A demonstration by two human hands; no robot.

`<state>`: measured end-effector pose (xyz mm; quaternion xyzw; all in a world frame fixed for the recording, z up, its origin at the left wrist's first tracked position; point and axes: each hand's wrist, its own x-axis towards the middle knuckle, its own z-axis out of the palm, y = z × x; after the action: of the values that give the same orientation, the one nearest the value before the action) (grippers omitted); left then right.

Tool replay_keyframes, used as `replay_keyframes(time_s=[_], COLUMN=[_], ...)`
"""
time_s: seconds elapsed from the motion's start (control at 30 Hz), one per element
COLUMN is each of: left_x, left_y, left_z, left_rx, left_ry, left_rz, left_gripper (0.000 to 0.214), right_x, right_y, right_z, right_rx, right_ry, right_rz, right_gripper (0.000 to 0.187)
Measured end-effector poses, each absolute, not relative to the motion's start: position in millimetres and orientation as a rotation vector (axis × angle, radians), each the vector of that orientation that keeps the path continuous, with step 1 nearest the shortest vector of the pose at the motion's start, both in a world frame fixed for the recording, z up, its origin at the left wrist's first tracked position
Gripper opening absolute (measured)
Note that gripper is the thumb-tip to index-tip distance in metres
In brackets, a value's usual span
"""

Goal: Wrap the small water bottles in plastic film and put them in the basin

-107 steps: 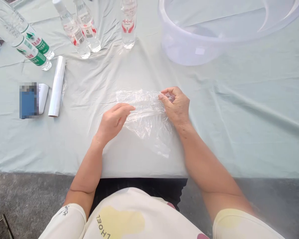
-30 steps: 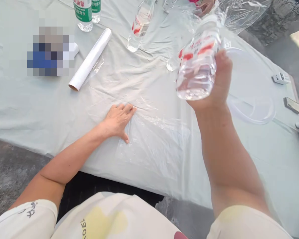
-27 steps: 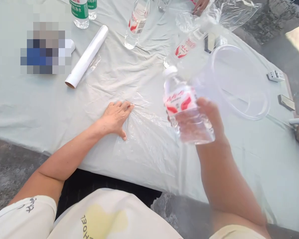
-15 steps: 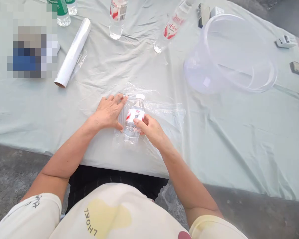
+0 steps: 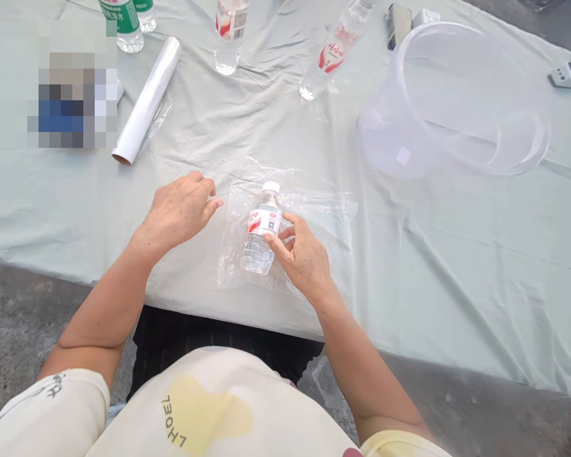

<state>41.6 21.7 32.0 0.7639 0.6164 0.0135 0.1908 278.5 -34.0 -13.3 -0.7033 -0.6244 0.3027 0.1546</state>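
A small clear water bottle (image 5: 260, 230) with a white cap and a red-and-white label lies on its side on a sheet of clear plastic film (image 5: 314, 209), spread on the pale green tablecloth (image 5: 457, 254). My right hand (image 5: 303, 257) rests against the bottle's right side, fingertips on its label. My left hand (image 5: 181, 209) hovers just left of the film, fingers loosely curled, holding nothing that I can see.
A roll of plastic film (image 5: 146, 101) lies at the back left. Three water bottles (image 5: 229, 32) (image 5: 333, 51) (image 5: 122, 22) stand farther back. A large clear plastic basin (image 5: 461, 105) sits at the right. The table's near edge runs under my arms.
My right hand brought a bottle down from the air and laid it on the film. My left hand, which was pressing the film flat, has lifted off and drawn leftward.
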Motion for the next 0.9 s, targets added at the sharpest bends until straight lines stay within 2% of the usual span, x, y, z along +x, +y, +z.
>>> replay_keyframes(time_s=[0.1,0.23,0.33,0.53,0.73,0.9], left_x=[50,60,63,70,86,111], left_y=[-7,-47,-67,-82,-92,-92], left_z=[30,7,-5,-8,-22,-31], left_rx=[2.053,1.874,1.763,1.725,2.051,2.402], left_ry=[1.800,1.821,1.859,1.792,1.679,1.456], left_rz=[-0.130,-0.130,-0.032,0.187,0.763,1.086], left_gripper=[0.049,0.048,0.035,0.015,0.013,0.009], right_x=[284,272,245,201,243,287], right_y=[-28,3,36,81,74,55], right_z=[-13,-2,7,20,26,20], right_rx=[-1.886,-1.512,-1.310,-1.298,-1.322,-1.331], right_ry=[-1.847,-2.147,-2.520,-3.014,-2.825,-2.529], right_rz=[0.701,0.341,0.275,0.310,0.398,0.493], right_gripper=[0.061,0.030,0.035,0.027,0.022,0.029])
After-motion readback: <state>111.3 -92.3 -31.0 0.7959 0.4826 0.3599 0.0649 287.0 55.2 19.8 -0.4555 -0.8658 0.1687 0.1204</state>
